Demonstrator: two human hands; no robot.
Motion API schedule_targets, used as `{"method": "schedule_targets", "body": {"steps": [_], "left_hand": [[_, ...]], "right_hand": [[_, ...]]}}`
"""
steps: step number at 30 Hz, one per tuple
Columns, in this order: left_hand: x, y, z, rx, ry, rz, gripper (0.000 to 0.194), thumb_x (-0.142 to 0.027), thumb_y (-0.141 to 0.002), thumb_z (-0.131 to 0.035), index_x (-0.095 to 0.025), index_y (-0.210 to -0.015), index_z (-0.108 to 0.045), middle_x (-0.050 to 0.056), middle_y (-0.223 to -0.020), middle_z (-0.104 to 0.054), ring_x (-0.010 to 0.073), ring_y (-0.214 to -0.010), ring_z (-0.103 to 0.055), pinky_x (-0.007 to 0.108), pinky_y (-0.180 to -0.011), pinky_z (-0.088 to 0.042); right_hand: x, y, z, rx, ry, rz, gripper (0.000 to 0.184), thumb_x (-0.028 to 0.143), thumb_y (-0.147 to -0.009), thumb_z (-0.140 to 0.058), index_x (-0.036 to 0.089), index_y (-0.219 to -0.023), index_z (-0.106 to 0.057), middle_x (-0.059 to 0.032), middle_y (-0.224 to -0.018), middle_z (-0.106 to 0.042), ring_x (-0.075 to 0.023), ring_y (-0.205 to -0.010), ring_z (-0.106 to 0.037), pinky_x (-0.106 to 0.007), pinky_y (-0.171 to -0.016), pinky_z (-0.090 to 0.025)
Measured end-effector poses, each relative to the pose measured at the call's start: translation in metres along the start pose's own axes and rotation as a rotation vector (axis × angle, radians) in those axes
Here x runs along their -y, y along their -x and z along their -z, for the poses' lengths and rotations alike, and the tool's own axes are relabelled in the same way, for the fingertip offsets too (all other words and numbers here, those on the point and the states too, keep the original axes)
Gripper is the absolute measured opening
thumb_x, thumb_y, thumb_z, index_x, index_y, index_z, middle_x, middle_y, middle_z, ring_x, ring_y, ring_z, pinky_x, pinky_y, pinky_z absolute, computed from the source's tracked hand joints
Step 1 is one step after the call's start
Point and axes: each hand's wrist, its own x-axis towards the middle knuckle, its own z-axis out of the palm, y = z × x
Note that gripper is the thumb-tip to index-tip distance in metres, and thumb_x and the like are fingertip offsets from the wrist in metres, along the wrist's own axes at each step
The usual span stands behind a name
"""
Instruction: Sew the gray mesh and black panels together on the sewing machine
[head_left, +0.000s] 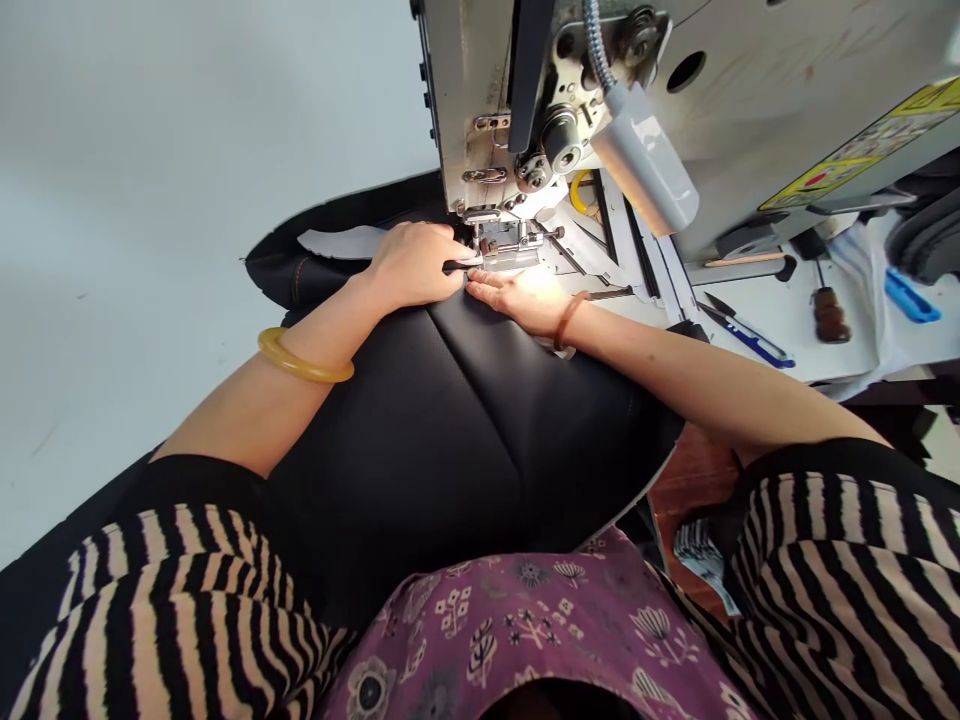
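Note:
A large black leather-like piece with a stitched seam covers the table front and drapes towards my lap. Its far edge reaches the presser foot of the sewing machine. My left hand is closed on a folded edge of it, just left of the needle area, thumb and fingers pinched together. Beside that hand a white strip lies on the black material. My right hand rests palm down on the piece, fingers stretched out towards the presser foot. Both hands' fingertips nearly meet there.
A grey lamp hangs over the right of the needle area. Right of the machine lie blue-handled thread snips, a screwdriver with a brown handle and a blue cutter. A yellow tape roll sits behind the presser foot.

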Motion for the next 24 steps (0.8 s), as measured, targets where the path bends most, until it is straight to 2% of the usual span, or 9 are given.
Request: {"method": "schedule_targets", "body": {"steps": [3, 9, 13, 16, 18, 24], "left_hand": [[0.004, -0.004, 0.004, 0.040, -0.010, -0.017, 0.045, -0.024, -0.086, -0.046, -0.028, -0.122, -0.073, 0.006, -0.100, -0.072, 0.0263, -0.096, -0.065, 0.036, -0.078, -0.046], [0.008, -0.006, 0.011, 0.139, 0.029, 0.012, 0.044, -0.021, -0.087, -0.046, -0.031, -0.119, -0.074, 0.004, -0.098, -0.070, 0.0237, -0.092, -0.063, 0.034, -0.077, -0.044], [-0.007, 0.007, 0.006, 0.113, -0.115, 0.013, 0.036, -0.024, -0.095, -0.044, -0.025, -0.116, -0.073, 0.008, -0.106, -0.066, 0.0261, -0.102, -0.060, 0.036, -0.079, -0.044], [-0.020, 0.015, 0.003, 0.109, -0.191, 0.049, 0.042, -0.028, -0.102, -0.033, -0.018, -0.119, -0.069, 0.013, -0.111, -0.063, 0.0290, -0.107, -0.058, 0.039, -0.080, -0.045], [-0.026, 0.018, 0.002, 0.113, -0.172, 0.073, 0.044, -0.027, -0.103, -0.029, -0.016, -0.121, -0.067, 0.015, -0.112, -0.062, 0.0296, -0.108, -0.058, 0.038, -0.081, -0.047], [-0.034, 0.016, -0.001, 0.091, -0.111, 0.118, 0.039, -0.022, -0.101, -0.031, -0.017, -0.116, -0.068, 0.015, -0.115, -0.060, 0.0268, -0.104, -0.061, 0.036, -0.084, -0.051]], "right_hand": [[0.000, -0.002, 0.005, 0.105, 0.005, -0.054, 0.056, 0.017, -0.097, -0.028, 0.020, -0.150, -0.044, -0.0077, -0.161, -0.035, -0.0298, -0.116, -0.064, -0.043, -0.081, -0.055], [-0.010, 0.002, 0.009, 0.083, -0.001, -0.034, 0.054, 0.019, -0.097, -0.031, 0.023, -0.149, -0.048, -0.0041, -0.158, -0.040, -0.0312, -0.108, -0.066, -0.045, -0.077, -0.054], [-0.012, 0.005, 0.008, 0.054, -0.004, -0.030, 0.053, 0.020, -0.098, -0.030, 0.025, -0.146, -0.050, -0.0035, -0.155, -0.046, -0.0286, -0.101, -0.067, -0.041, -0.073, -0.053], [-0.010, 0.006, 0.011, 0.050, 0.004, -0.030, 0.052, 0.020, -0.099, -0.027, 0.023, -0.145, -0.051, -0.0048, -0.154, -0.047, -0.0277, -0.100, -0.067, -0.039, -0.071, -0.051], [-0.009, 0.007, 0.012, 0.063, 0.019, -0.036, 0.051, 0.020, -0.099, -0.028, 0.023, -0.145, -0.051, -0.0044, -0.155, -0.045, -0.0280, -0.098, -0.068, -0.039, -0.070, -0.050], [-0.012, 0.004, 0.009, 0.057, 0.049, -0.070, 0.053, 0.021, -0.099, -0.025, 0.024, -0.144, -0.052, -0.0029, -0.155, -0.045, -0.0278, -0.095, -0.068, -0.038, -0.065, -0.049]]}}
